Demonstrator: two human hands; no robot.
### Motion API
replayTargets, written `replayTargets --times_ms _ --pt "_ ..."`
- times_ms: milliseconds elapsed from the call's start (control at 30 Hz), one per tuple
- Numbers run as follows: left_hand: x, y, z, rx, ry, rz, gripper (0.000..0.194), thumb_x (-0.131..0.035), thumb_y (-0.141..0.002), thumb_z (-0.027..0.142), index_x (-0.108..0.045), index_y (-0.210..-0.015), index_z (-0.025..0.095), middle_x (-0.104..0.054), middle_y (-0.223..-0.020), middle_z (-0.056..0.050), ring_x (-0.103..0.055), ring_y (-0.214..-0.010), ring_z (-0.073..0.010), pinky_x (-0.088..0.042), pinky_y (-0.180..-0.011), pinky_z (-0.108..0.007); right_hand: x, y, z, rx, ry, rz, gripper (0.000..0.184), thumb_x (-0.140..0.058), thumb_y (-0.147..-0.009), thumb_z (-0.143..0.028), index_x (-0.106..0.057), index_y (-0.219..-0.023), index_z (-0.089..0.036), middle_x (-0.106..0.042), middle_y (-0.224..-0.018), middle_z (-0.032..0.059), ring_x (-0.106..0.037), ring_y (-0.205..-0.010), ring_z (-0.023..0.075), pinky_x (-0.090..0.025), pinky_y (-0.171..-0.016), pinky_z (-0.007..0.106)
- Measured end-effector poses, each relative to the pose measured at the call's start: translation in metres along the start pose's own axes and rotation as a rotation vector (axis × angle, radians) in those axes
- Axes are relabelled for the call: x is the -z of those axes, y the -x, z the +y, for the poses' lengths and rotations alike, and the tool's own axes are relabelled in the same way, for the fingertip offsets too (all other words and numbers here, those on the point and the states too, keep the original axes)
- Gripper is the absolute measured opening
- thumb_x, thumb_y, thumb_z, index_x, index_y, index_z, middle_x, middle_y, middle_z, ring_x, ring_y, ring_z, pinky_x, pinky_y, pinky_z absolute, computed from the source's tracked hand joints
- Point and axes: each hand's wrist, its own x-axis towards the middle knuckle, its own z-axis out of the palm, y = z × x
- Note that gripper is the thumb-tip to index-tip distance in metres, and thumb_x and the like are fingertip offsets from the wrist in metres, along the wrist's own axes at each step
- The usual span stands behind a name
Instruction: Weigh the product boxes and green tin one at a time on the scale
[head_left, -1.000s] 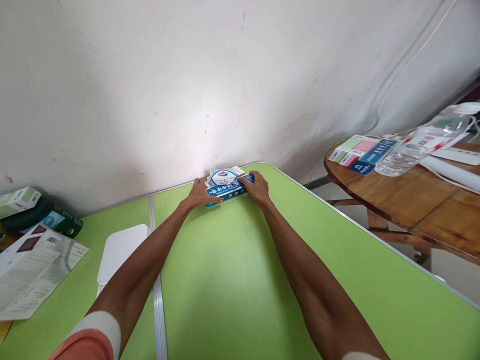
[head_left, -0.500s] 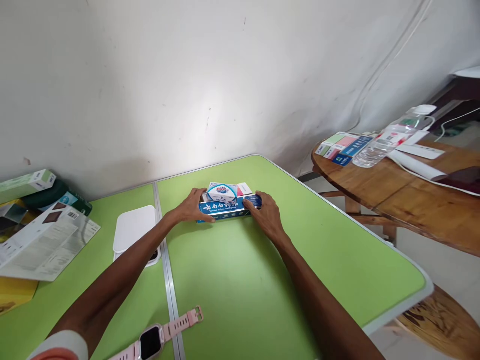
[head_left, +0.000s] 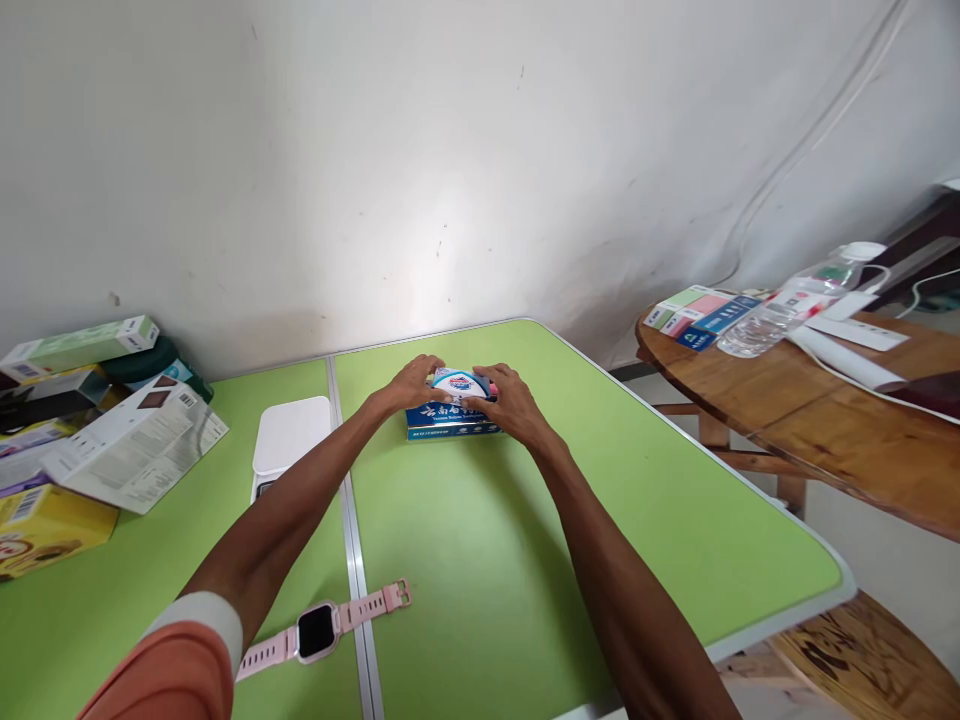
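A blue toothpaste box (head_left: pixel 454 423) lies on the green table near its back edge. On top of it is a small white and blue soap box (head_left: pixel 459 383) with a red and blue logo. My left hand (head_left: pixel 415 384) holds the soap box at its left end. Opposite, my right hand (head_left: pixel 513 402) grips the right end, its thumb across the lower front. Fingers cover both ends of the soap box and part of the toothpaste box's top. A pink item behind is mostly hidden.
Left of my forearm sits a white kitchen scale (head_left: pixel 291 436). A pink-strapped watch (head_left: pixel 316 632) lies across the metal table seam. Several packages, including a yellow box (head_left: pixel 56 530), are piled far left. A wooden table (head_left: pixel 840 420) at right bears a plastic bottle (head_left: pixel 795 305).
Both hands have shifted from the toothpaste box's ends up to the soap box. The soap box now sits straighter along the toothpaste box. The camera view has turned slightly left.
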Motion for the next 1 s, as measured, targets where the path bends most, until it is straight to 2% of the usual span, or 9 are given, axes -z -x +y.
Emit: replayTargets --times_ms 133,267,367,467,600,700,800,933,1000 --pt "0.021 0.015 0.013 -0.027 0.105 0.027 0.065 -0.089 -0.076 0.05 -0.067 -0.13 0.02 -0.067 -0.141 -0.014 -0.064 -0.134 -0.0362 -0.058 -0.11 -0.052 0.017 0.002 -0.023 0.023 -0.099 0.008 0.053 -0.086 -0.076 -0.04 -0.08 -0.125 -0.022 -0.073 -0.129 0.0141 -0.068 -0.126 0.0374 -0.058 -0.111 0.059" --pt "0.062 0.053 0.025 -0.086 0.187 0.095 0.066 -0.091 -0.072 0.056 -0.068 -0.124 0.021 -0.07 -0.134 -0.011 -0.067 -0.126 -0.0319 -0.057 -0.109 -0.05 0.02 0.001 -0.07 0.086 -0.277 -0.005 0.052 -0.089 -0.078 -0.047 -0.079 -0.124 -0.024 -0.071 -0.129 0.0108 -0.07 -0.121 0.0325 -0.064 -0.103 0.053" --pt "0.094 0.102 0.015 -0.048 0.146 0.206 0.069 -0.091 -0.072 0.061 -0.068 -0.125 0.023 -0.072 -0.134 -0.011 -0.069 -0.124 -0.0319 -0.058 -0.107 -0.049 -0.006 -0.001 -0.111 0.182 -0.331 -0.061 0.054 -0.091 -0.079 -0.046 -0.079 -0.127 -0.025 -0.07 -0.133 0.0103 -0.071 -0.119 0.0309 -0.063 -0.104 0.051" --pt "0.113 0.161 -0.014 0.068 0.101 0.309 0.072 -0.09 -0.071 0.067 -0.069 -0.127 0.026 -0.074 -0.133 -0.01 -0.071 -0.124 -0.0333 -0.06 -0.105 -0.049 -0.054 0.001 -0.144 0.264 -0.376 -0.183 0.051 -0.09 -0.082 -0.044 -0.078 -0.128 -0.026 -0.069 -0.132 0.0101 -0.071 -0.118 0.0306 -0.063 -0.104 0.05" --pt "0.117 0.226 -0.063 0.167 0.064 0.395 0.072 -0.089 -0.068 0.068 -0.071 -0.124 0.025 -0.074 -0.132 -0.011 -0.071 -0.125 -0.0341 -0.058 -0.112 -0.052 -0.128 0.008 -0.172 0.344 -0.382 -0.318 0.045 -0.086 -0.085 -0.036 -0.078 -0.129 -0.027 -0.07 -0.131 0.0102 -0.068 -0.127 0.0327 -0.059 -0.111 0.053" --pt "0.112 0.253 -0.092 0.235 0.025 0.466 0.072 -0.087 -0.069 0.068 -0.071 -0.125 0.025 -0.073 -0.135 -0.012 -0.072 -0.126 -0.0341 -0.057 -0.114 -0.054 -0.167 0.011 -0.186 0.355 -0.297 -0.361 0.048 -0.086 -0.082 -0.028 -0.078 -0.129 -0.025 -0.071 -0.131 0.0117 -0.064 -0.132 0.0361 -0.054 -0.117 0.058" --pt "0.104 0.261 -0.109 0.271 0.015 0.487 0.072 -0.086 -0.07 0.069 -0.071 -0.126 0.026 -0.073 -0.136 -0.011 -0.071 -0.127 -0.0349 -0.057 -0.116 -0.056 -0.183 0.013 -0.192 0.345 -0.198 -0.403 0.051 -0.087 -0.081 -0.024 -0.077 -0.132 -0.025 -0.071 -0.133 0.0127 -0.062 -0.134 0.0379 -0.05 -0.121 0.06" --pt "0.097 0.259 -0.119 0.225 0.042 0.478 0.074 -0.084 -0.073 0.071 -0.071 -0.13 0.026 -0.072 -0.138 -0.012 -0.068 -0.134 -0.0371 -0.054 -0.121 -0.057 -0.182 0.018 -0.191 0.315 -0.118 -0.424 0.054 -0.087 -0.084 -0.027 -0.075 -0.137 -0.023 -0.07 -0.138 0.015 -0.059 -0.137 0.0391 -0.047 -0.124 0.06" --pt "0.094 0.259 -0.123 0.209 0.066 0.479 0.082 -0.085 -0.074 0.071 -0.067 -0.14 0.026 -0.069 -0.145 -0.014 -0.065 -0.14 -0.0383 -0.053 -0.122 -0.057 -0.18 0.023 -0.187 0.31 -0.139 -0.397 0.059 -0.088 -0.086 -0.036 -0.072 -0.142 -0.025 -0.069 -0.143 0.0151 -0.057 -0.14 0.0396 -0.046 -0.126 0.061"
